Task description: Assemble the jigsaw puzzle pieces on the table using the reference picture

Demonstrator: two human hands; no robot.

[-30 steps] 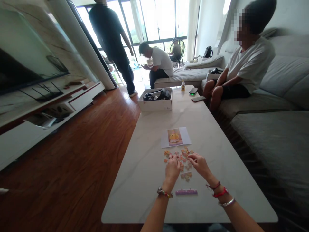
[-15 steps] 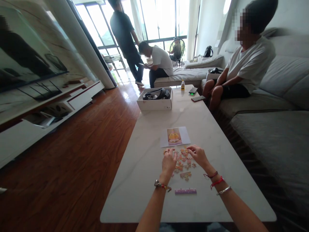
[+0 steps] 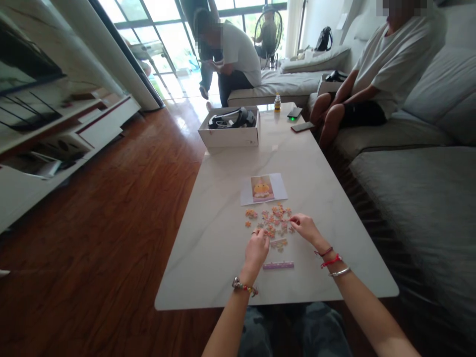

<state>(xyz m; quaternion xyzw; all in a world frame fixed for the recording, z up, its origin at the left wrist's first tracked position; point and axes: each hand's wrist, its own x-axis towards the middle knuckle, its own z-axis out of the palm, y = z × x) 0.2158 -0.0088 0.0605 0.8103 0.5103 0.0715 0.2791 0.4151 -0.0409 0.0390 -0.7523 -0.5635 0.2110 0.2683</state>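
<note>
- Left hand [image 3: 256, 248]: palm down and fingers curled, with the tips on the near-left fringe of the loose pieces. Whether a piece is pinched cannot be told (too small).
- Right hand [image 3: 305, 228]: thumb and forefinger are drawn together at a piece on the right edge of the scatter. A firm grip cannot be confirmed.
- Puzzle pieces [image 3: 273, 219]: orange and pink, strewn loose on the tabletop [image 3: 219, 238] between and just beyond the two hands.
- Joined cluster [image 3: 278, 243]: a few pieces already linked, lying near the left hand, on the near side of the scatter.
- Reference picture [image 3: 263, 189]: a printed sheet lying flat, just beyond the pieces.
- Purple strip [image 3: 278, 265]: lies flat nearest the person, apart from the pieces.
- Box [image 3: 229, 135]: open, with dark gear inside, at the far left of the tabletop. A small bottle [image 3: 277, 102] stands at the far end.
- Seated person [image 3: 386, 64]: on the sofa [image 3: 409, 188], far right, well apart from the hands.
- Hazards (judgement):
  - A sweeping wrist or bracelet could scatter the pieces or break up the joined cluster.
  - On the smooth surface a nudged piece could slide away, perhaps off the near edge.
  - A weak fingertip pinch could drop a piece.
</note>
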